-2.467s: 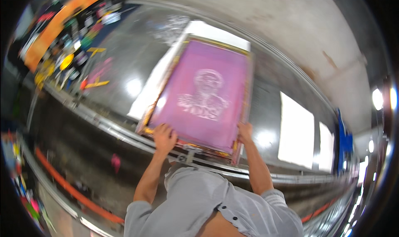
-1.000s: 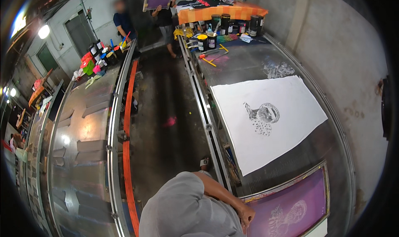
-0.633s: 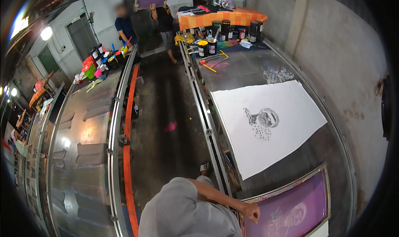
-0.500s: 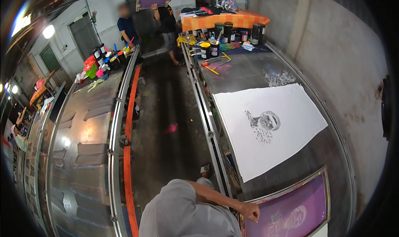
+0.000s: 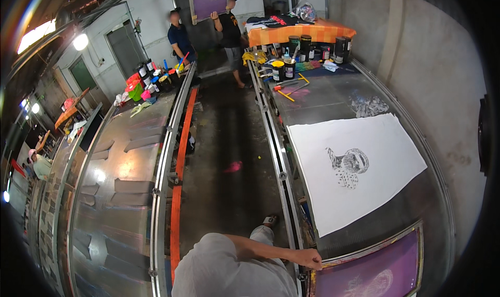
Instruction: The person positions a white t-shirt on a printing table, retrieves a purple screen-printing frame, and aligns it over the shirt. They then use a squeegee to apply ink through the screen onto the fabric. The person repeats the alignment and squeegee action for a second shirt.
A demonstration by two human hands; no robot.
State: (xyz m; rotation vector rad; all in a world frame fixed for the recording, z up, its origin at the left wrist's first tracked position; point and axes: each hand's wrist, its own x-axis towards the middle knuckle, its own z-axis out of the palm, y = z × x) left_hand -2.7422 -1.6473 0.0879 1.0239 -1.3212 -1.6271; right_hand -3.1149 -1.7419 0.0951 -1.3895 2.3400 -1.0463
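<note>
My left hand (image 5: 306, 258) is at the far left corner of a printing screen (image 5: 359, 274) with purple mesh and a stained frame. Its fingers look curled in; whether they grip the frame or anything else is hidden. A pale figure design shows in the mesh, and the near part of the screen runs out of view. Beyond it on the dark table lies a large white fabric sheet (image 5: 385, 172) bearing a black-and-grey printed figure (image 5: 350, 167). My right hand is out of view.
Yellow-handled squeegees (image 5: 292, 89), ink cans (image 5: 278, 70) and an orange-clothed table (image 5: 312, 32) are farther back. An aisle (image 5: 229, 141) separates my table from the left table (image 5: 130, 177) with grey fabric pieces. Two people stand at the aisle's far end, one holding up another purple screen (image 5: 210, 0).
The view has shifted, so most of the scene sits farther right and lower. My left hand has drawn back from over the mesh to the screen's corner.
</note>
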